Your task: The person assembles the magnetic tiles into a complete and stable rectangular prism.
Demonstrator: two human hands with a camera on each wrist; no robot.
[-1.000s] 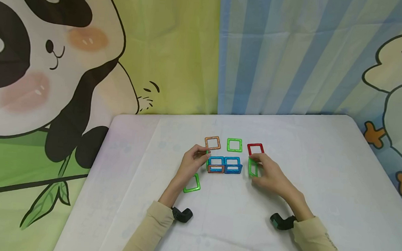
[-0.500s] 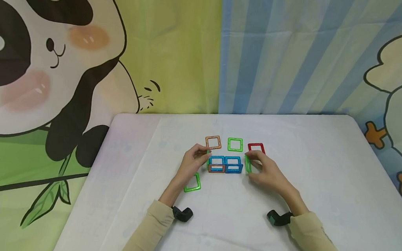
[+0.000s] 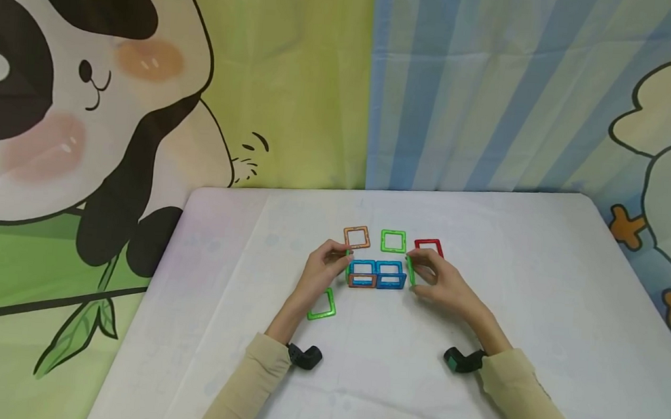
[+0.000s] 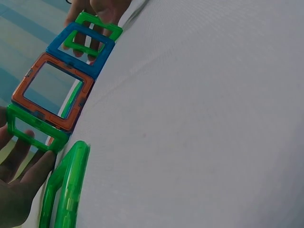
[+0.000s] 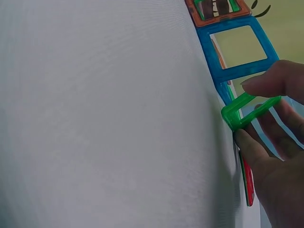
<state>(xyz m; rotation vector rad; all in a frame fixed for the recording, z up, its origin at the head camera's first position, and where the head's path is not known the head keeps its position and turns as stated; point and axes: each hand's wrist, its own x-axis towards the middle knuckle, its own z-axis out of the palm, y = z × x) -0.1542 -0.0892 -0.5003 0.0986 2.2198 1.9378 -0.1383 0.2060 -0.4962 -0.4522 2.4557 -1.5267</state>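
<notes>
Square magnetic tiles form a low build in mid-table: two blue tiles lie flat, and an orange tile [image 4: 29,78] and a blue tile [image 5: 209,52] stand along their front edge. At the build's left end, my left hand [image 3: 320,271] holds an upright green tile [image 4: 40,124] by its edges. My right hand [image 3: 446,284] pinches another green tile [image 5: 230,116], held upright between thumb and fingers at the right end. A narrow gap seems to separate that tile from the blue ones; contact is hard to tell.
Behind the build lie an orange tile [image 3: 356,227], a green tile [image 3: 394,232] and a red tile [image 3: 428,240], partly hidden by the right hand. One loose green tile [image 3: 331,301] lies beside the left wrist. Printed curtains hang past the white table's [image 3: 381,384] back edge.
My right hand has moved left with its green tile, bringing it near the build's right end and turning it edge-on to the head view. The left hand has stayed in place.
</notes>
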